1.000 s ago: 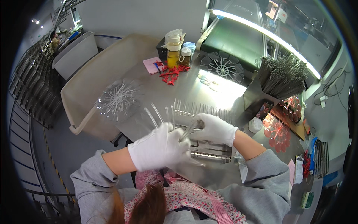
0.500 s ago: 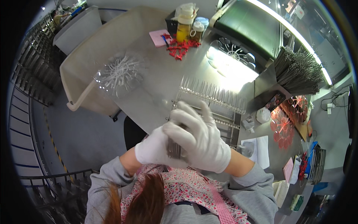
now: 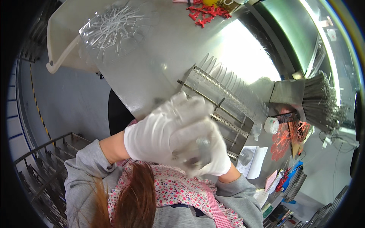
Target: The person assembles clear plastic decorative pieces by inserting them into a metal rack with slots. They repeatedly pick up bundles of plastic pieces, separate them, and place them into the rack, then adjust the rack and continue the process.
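My left hand [image 3: 156, 133] and my right hand [image 3: 215, 152], both in white gloves, are pressed together in front of my chest. Between them shows a shiny grey object [image 3: 203, 150], smeared by motion, its kind unclear. The fingers look curled round it and over each other, though blur hides part of them. Just beyond the hands, to the right, a metal rack [image 3: 220, 100] stands on the steel table, with several thin clear discs [image 3: 228, 81] upright in a row along its far side.
Clear plastic pieces in a radial pattern [image 3: 114, 28] lie at the table's far left, beside a beige bin [image 3: 57, 41]. Red pieces [image 3: 205, 15] lie at the back. Thin metal rods [image 3: 323, 102] fill a holder at right, near paper sheets [image 3: 254, 161]. Dark racking [image 3: 42, 163] stands lower left.
My view has turned and moved closer, so the table and rack appear shifted. My hands have turned about each other; the dark grey object between them now shows lower, on the right-hand side.
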Available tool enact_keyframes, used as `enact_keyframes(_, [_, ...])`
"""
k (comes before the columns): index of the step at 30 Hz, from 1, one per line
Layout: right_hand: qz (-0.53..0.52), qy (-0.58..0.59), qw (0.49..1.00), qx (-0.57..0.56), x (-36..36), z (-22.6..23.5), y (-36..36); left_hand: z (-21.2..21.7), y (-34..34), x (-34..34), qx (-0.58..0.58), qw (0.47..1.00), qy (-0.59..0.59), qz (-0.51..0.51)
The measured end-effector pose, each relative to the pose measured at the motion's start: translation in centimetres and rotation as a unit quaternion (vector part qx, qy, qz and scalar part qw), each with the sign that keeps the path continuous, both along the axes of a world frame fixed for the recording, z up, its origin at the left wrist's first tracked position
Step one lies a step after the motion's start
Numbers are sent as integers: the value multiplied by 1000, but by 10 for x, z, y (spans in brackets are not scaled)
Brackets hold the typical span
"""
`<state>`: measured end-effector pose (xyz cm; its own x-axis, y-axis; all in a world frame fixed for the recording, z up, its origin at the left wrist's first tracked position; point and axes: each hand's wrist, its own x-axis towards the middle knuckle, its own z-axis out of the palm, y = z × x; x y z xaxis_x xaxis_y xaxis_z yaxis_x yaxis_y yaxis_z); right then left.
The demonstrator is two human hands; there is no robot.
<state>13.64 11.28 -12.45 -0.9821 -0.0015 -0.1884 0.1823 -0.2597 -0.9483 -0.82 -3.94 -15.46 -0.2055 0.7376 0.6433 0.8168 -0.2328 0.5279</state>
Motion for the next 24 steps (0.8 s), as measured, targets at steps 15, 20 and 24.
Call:
enact_keyframes(15, [-504, 180, 383, 753, -58, 182, 115, 10, -14, -10, -89, 980, -94, 152])
enact_keyframes(20, [-488, 271, 333, 760, -46, 229, 85, 13, -28, 6, -82, 982, -85, 148])
enact_keyframes(24, [-488, 248, 346, 762, -34, 237, 71, 8, -41, 14, -111, 979, -82, 152])
